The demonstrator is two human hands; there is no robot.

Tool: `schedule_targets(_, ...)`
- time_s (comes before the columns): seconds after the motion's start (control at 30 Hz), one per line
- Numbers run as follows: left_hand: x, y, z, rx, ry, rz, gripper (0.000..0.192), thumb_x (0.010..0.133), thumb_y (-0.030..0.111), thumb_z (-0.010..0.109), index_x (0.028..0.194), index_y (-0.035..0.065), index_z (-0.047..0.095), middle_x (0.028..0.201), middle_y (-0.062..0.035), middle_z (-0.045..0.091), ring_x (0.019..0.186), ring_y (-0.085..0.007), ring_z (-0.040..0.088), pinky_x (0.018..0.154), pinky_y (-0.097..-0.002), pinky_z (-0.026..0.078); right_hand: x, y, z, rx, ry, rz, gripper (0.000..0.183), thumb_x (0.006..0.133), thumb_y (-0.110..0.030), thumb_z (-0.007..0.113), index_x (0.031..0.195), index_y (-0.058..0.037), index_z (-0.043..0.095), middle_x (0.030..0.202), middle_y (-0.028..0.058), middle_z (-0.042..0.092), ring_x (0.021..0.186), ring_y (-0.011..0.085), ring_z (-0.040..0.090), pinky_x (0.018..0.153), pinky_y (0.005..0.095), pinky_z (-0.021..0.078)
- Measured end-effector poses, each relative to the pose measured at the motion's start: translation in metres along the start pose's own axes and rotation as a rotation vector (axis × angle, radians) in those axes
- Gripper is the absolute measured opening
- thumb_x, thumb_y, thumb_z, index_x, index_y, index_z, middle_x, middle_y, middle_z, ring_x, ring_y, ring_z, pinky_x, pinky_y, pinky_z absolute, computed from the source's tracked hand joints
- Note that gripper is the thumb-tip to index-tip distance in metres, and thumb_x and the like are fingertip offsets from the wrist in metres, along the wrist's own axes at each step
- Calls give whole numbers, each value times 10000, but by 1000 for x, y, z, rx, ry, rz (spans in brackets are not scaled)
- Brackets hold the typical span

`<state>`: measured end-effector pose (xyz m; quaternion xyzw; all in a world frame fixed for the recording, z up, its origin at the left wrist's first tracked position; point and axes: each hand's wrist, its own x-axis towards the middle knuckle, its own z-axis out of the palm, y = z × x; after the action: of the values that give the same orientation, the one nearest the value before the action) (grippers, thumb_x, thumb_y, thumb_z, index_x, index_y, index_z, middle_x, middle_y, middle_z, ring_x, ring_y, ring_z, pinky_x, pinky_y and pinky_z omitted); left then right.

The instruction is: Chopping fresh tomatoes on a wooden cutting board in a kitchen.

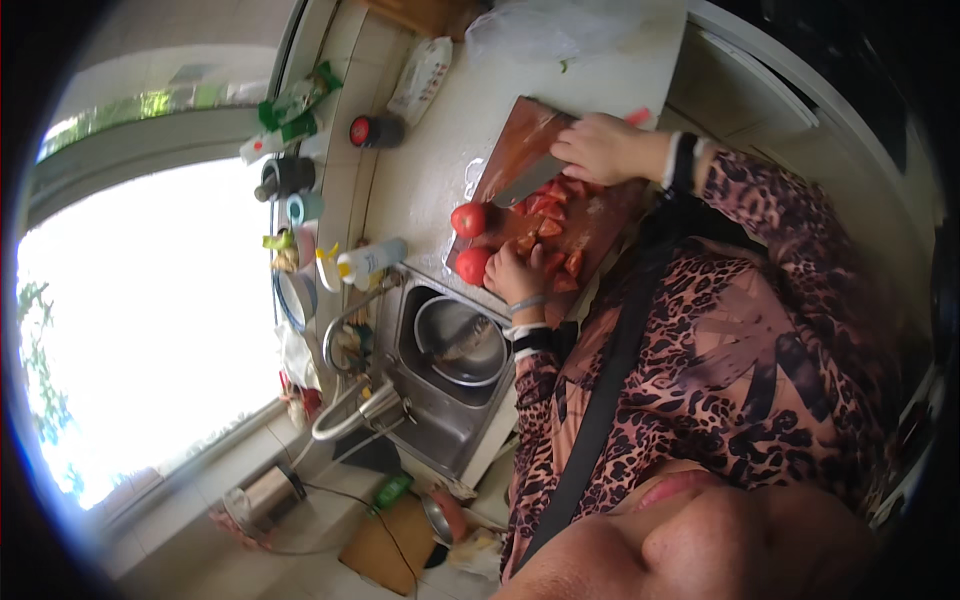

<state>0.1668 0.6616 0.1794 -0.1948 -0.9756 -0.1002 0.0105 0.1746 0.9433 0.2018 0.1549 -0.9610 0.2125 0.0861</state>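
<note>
A reddish-brown cutting board lies on the white counter, angled in front of me. In my right hand is a kitchen knife; its wide blade slants over the board, and a red handle end shows past the hand. Beneath and beside the blade are several cut tomato pieces. Two whole-looking tomatoes, an upper one and a lower one, sit at the board's far left edge. My left hand is at the lower tomato, fingers beside it and close to cut pieces; whether it grips anything is hidden.
Left of the board, a steel sink holds a metal pot under a curved faucet. A spray bottle and a dark red-topped jar stand towards the window. Plastic bags lie at the counter's far right.
</note>
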Motion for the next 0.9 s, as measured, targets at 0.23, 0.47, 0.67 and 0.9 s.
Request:
schedule_targets(0.23,-1,14,2,-77,-2,104,438,712,368,715,1049,103,624,975,-121,642,984,-333,550,871,-440,399,23,79,14,-91,85,-115,275,666,-208,678,895,-99,572,928,44,608,908,231,580,830,358,417)
schedule_targets(0.47,11,52,-10,29,-112,98,450,728,387,688,1048,79,614,970,-137,633,972,-356,547,850,-463,410,11,75,-3,156,-97,106,211,733,-117,613,929,-63,556,902,107,599,880,309,569,777,424,449)
schedule_targets(0.67,25,85,5,-1,-11,265,448,767,393,649,1088,84,602,1067,-159,601,1010,-366,531,883,-464,395,-84,106,-26,349,860,397,155,848,-211,557,912,-70,562,786,136,581,814,332,562,738,430,438)
schedule_targets(0.9,59,133,26,97,24,352,557,745,415,680,1160,70,545,1089,-160,575,1044,-368,501,887,-477,394,-241,233,35,613,846,1065,270,927,-257,484,806,-31,569,718,152,558,665,325,547,611,426,431)
